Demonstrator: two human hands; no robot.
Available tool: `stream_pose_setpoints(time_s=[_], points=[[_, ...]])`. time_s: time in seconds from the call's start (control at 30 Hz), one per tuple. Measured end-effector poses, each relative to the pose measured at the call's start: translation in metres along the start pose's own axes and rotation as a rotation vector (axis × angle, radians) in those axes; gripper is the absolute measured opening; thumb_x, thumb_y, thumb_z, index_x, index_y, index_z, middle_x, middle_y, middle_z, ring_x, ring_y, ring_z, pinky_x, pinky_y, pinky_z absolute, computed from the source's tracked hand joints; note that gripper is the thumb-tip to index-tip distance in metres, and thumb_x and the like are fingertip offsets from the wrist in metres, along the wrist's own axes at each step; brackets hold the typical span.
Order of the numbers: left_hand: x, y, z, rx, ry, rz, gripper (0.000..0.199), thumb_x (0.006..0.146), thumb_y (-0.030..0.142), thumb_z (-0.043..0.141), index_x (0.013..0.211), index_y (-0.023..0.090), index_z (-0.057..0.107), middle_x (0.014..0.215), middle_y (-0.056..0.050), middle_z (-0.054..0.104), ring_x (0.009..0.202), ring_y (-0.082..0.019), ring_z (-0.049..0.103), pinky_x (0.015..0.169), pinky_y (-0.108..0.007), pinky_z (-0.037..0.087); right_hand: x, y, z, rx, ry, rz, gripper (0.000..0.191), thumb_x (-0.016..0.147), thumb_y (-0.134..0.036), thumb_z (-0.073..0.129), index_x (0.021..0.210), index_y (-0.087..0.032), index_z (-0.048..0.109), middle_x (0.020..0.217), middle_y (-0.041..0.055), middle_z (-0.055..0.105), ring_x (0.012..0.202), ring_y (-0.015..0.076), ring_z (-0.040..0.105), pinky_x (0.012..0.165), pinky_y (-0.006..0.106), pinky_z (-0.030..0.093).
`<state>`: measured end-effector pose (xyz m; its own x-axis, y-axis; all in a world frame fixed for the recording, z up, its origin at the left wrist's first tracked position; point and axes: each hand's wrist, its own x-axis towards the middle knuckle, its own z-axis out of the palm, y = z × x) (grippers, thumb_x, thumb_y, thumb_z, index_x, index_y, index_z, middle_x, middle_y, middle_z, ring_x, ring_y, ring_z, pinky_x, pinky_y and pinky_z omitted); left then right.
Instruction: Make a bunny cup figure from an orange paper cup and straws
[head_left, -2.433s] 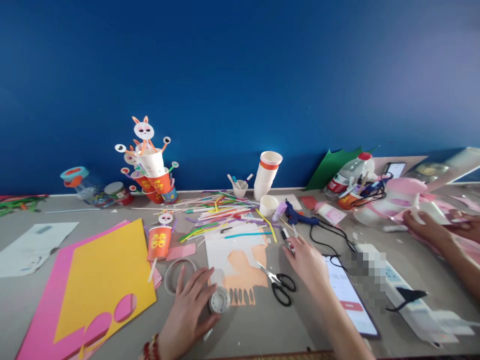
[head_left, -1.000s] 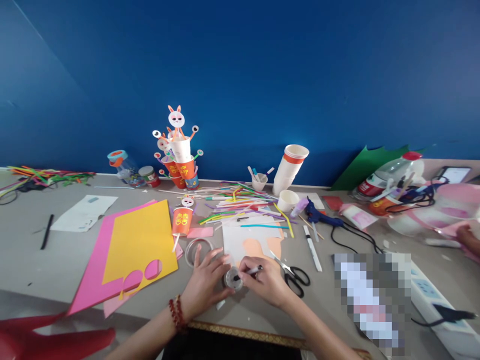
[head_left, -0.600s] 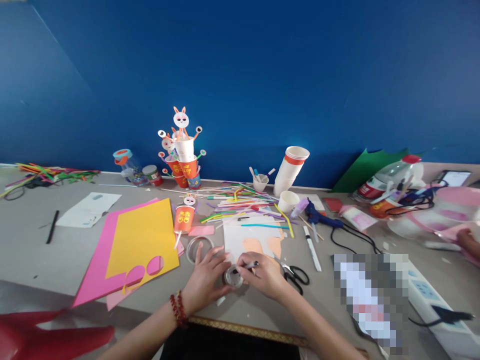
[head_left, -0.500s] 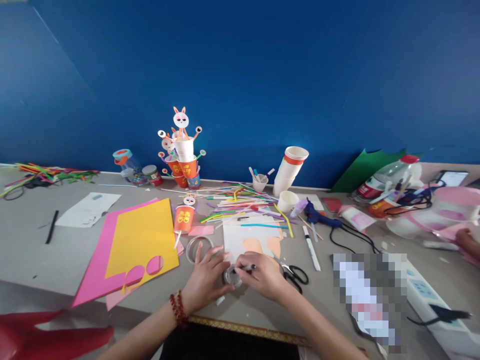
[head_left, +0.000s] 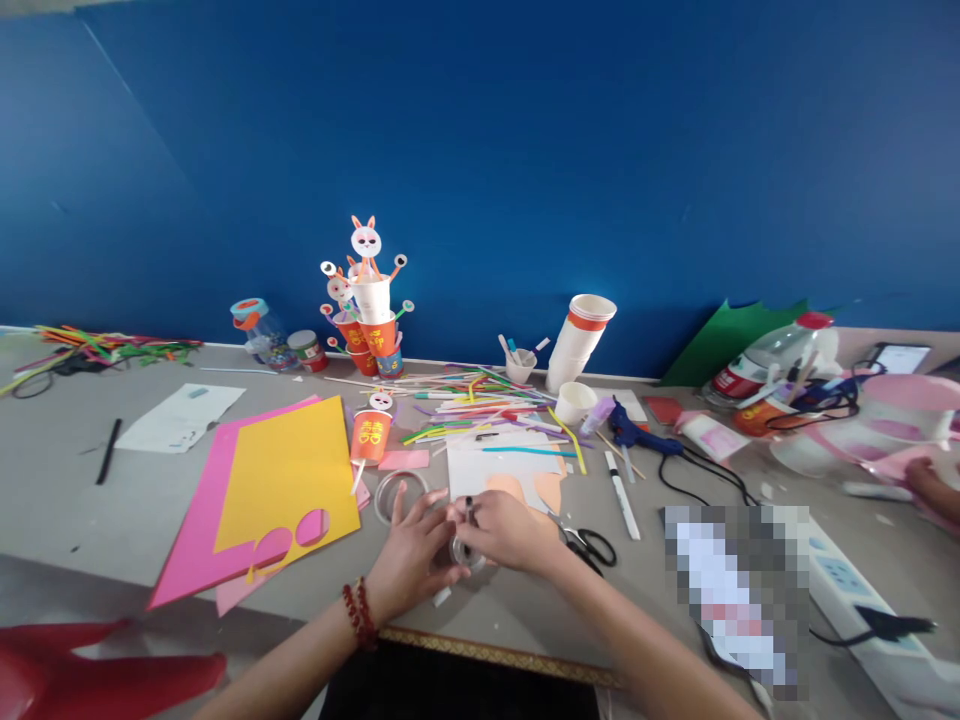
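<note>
Near the table's front edge, my left hand (head_left: 415, 545) lies with its fingers spread, thumb and fingertips against the left side of a small clear round thing (head_left: 468, 556). My right hand (head_left: 504, 530) is closed around a dark-tipped pen (head_left: 470, 510), held nearly upright over that round thing. What lies under the pen's lower end is hidden by my fingers. A roll of clear tape (head_left: 388, 494) is just behind my left hand. White paper (head_left: 466, 465) with peach pieces (head_left: 505, 488) on it reaches behind my right hand, and black scissors (head_left: 592, 547) lie to its right.
Yellow (head_left: 289, 470) and pink sheets (head_left: 187, 540) lie left, beside an orange cup figure (head_left: 370, 437). Straws (head_left: 487, 405), stacked cups (head_left: 574, 345) and a glue gun (head_left: 645, 437) are behind. A power strip (head_left: 844, 580) and another person's hand (head_left: 934, 490) are at right.
My right hand has turned and moved slightly left, and the pen has tipped from slanted to nearly upright. My left hand stays by the round thing.
</note>
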<state>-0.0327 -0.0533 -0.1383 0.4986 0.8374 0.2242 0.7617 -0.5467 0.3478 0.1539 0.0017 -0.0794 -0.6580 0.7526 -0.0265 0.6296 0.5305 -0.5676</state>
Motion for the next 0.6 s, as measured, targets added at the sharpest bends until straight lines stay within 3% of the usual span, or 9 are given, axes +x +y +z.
stream_pose_setpoints(time_s=[0.17,0.4,0.6], points=[[0.0,0.001,-0.002,0.001,-0.009,-0.001,0.046,0.088,0.054,0.058,0.126,0.027,0.058,0.126,-0.009,0.065,0.131,-0.034,0.043,0.114,-0.068,0.001,-0.006,0.008,-0.002,0.1,0.035,0.059,0.028,0.093,-0.023,0.046,0.073,-0.02,0.065,0.059,-0.0019,0.067,0.054,0.0127,0.059,0.052,0.022,0.035],[0.002,0.004,-0.006,-0.007,-0.008,-0.004,0.042,0.089,0.053,0.058,0.122,0.026,0.06,0.129,-0.008,0.065,0.133,-0.032,0.043,0.115,-0.064,-0.003,-0.022,0.016,0.001,0.204,0.143,0.066,0.015,0.086,-0.026,0.056,0.073,-0.022,0.061,0.066,-0.0028,0.065,0.059,0.0128,0.058,0.055,0.021,0.035],[0.0,0.002,-0.003,0.022,0.001,0.006,0.039,0.086,0.046,0.063,0.119,0.025,0.06,0.128,-0.009,0.065,0.132,-0.033,0.045,0.115,-0.065,-0.002,-0.029,0.033,0.004,0.307,0.254,0.09,0.019,0.091,-0.025,0.045,0.078,-0.021,0.058,0.065,-0.0025,0.061,0.06,0.0135,0.058,0.059,0.022,0.041]])
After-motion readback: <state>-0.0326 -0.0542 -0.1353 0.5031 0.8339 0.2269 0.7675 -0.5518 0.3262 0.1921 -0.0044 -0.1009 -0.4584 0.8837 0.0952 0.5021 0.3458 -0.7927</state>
